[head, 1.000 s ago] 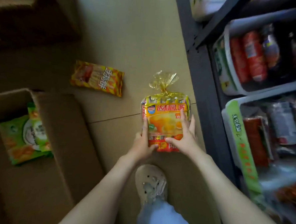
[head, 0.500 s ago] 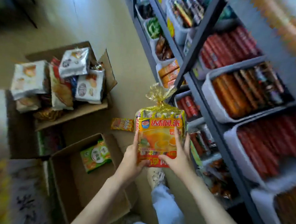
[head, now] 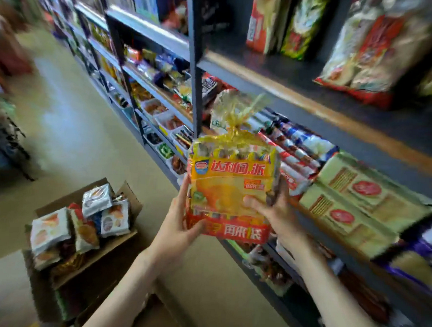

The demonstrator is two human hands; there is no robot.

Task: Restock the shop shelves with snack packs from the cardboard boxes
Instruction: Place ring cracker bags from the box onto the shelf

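Snack pack [head: 230,187], yellow with tied top, is upright in mid-air just before the shop shelf [head: 314,111]. Left hand [head: 178,226] grips its lower left edge; right hand [head: 280,215] grips its right side.

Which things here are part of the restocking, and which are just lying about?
Part of the job:
yellow snack pack, held by left hand and right hand
cardboard box of packs
shelf

Just there:
green biscuit boxes
striped packs

Upright yellow-red snack pack [head: 229,189], tied top upward, beside the shelves [head: 315,93]
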